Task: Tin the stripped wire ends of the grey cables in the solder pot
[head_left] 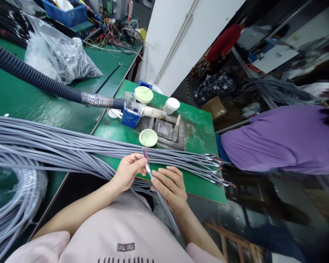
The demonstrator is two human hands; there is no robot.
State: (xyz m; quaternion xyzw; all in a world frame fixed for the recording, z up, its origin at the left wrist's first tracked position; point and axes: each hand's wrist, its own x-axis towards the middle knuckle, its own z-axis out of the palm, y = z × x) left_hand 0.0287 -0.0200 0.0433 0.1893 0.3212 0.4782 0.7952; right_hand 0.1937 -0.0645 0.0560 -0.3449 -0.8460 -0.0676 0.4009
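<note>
Between my two hands runs a grey cable, its stripped end pointing away from me. Red and blue wires fan out from that end, just past a white sleeve. My left hand pinches the cable near the wires, thumb against fingers. Lower down, my right hand is closed around the grey jacket. Beyond the hands, a bundle of grey cables lies across the green table, stripped ends toward the right. A small pale-green round dish stands just past the wire tips.
A soldering pot sits behind the dish, with a ribbed hose reaching to it from the left. A white cup and a yellow-green lid stand nearby. A coiled cable lies left. A person in purple is at right.
</note>
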